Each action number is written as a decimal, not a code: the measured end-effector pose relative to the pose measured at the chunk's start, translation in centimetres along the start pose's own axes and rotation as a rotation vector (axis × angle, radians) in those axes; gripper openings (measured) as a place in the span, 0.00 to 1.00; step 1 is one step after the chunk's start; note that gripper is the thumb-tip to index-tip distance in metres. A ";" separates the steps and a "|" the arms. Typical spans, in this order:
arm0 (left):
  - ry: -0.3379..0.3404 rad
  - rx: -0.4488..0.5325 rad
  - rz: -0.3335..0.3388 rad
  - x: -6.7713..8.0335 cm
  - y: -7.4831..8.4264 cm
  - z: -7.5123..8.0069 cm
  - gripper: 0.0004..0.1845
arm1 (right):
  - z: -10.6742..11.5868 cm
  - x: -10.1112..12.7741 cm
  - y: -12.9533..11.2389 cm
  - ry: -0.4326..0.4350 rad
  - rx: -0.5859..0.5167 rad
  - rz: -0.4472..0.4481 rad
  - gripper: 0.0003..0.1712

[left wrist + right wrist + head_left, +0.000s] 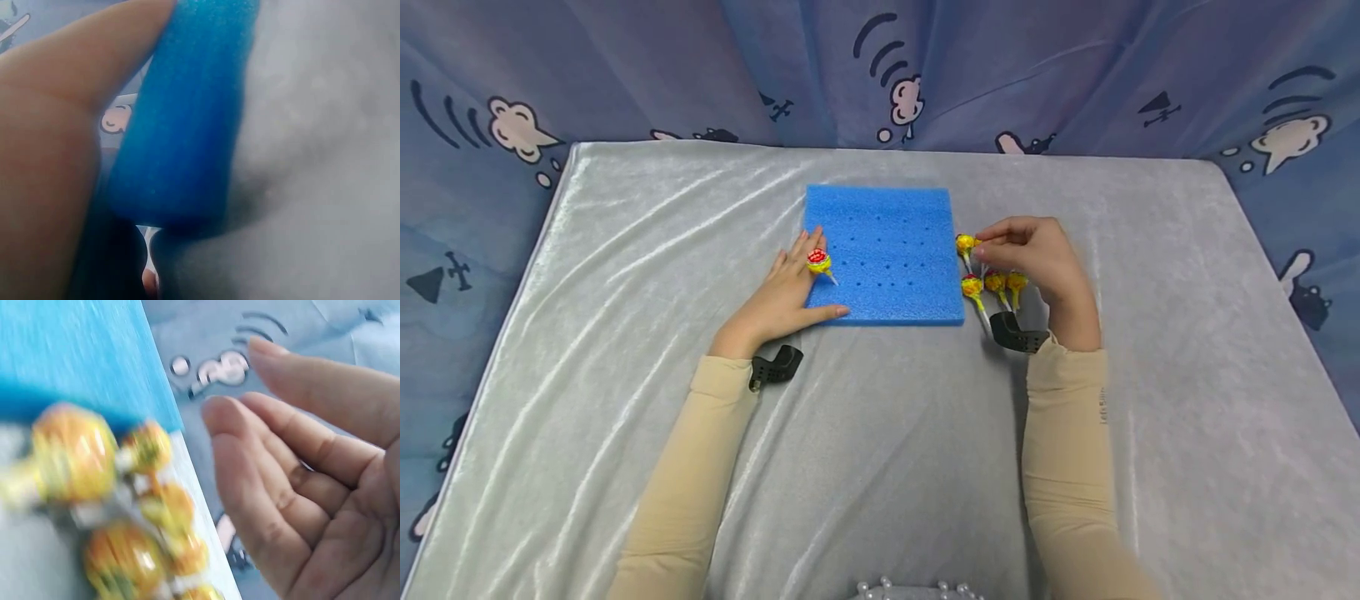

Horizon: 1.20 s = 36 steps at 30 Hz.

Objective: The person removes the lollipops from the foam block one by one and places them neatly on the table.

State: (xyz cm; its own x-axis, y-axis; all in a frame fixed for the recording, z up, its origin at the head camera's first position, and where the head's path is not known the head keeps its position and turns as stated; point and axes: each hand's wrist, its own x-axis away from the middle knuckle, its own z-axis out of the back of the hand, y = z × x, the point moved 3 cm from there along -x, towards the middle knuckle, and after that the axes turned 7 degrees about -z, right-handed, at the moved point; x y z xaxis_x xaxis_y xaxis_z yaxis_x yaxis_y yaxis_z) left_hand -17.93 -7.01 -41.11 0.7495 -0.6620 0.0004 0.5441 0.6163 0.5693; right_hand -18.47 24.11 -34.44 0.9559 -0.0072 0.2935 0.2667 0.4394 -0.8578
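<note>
I see my left hand [782, 292] flat, fingers straight, on the blue foam board's [887, 250] left edge beside a red-topped lollipop [818, 261], while my right hand [1037, 254] hovers, grip apart, over yellow lollipops [992, 283] just right of the board on the bench [887, 433].

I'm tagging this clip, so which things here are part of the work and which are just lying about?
In the work:
- blue foam board with rows of holes
- lollipop at the left hand, which rests on the board's edge
- yellow lollipops beside the right hand

Just there:
- grey cloth over the table
- blue cartoon curtain behind
</note>
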 end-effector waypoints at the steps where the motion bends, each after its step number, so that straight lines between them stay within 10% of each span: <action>1: -0.001 -0.001 0.000 0.0 0.0 0.0 0.41 | -0.4 -0.1 -0.2 -0.006 -0.022 0.015 0.19; 22: -0.003 0.003 0.004 0.0 0.0 0.1 0.49 | -13.3 -0.5 -2.7 -0.104 -0.124 0.233 0.14; 36: -0.003 0.012 -0.001 0.1 0.0 0.2 0.48 | -15.9 -0.7 -2.2 -0.068 -0.095 0.330 0.11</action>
State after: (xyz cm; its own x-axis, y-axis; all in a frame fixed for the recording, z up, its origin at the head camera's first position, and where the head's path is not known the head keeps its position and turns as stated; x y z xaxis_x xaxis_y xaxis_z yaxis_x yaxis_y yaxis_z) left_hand -17.93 -7.13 -40.90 0.7479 -0.6638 0.0020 0.5404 0.6105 0.5791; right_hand -17.80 8.84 -39.50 0.9830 0.1828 0.0181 -0.0426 0.3228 -0.9455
